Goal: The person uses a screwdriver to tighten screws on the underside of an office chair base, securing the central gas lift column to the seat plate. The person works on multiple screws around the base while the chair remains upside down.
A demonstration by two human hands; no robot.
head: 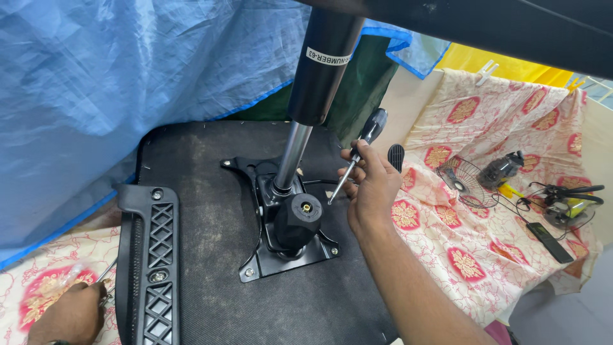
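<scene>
While the upturned chair seat (211, 211) lies flat with its underside up, the right hand (370, 188) closes around a screwdriver (359, 156), tip angled down toward the black tilt mechanism (287, 230) bolted at the seat's middle, probably to reach its screws. At lower left, the left hand (67, 316) curls around something thin and metallic beside the armrest (150, 255); what it is, I cannot tell. A white rectangular label (327, 56) wraps the black gas cylinder (319, 70) above.

A makeshift home repair corner: blue tarpaulin (128, 70) upper left, floral bedsheet (491, 249) strewn with tools (568, 201) at right.
</scene>
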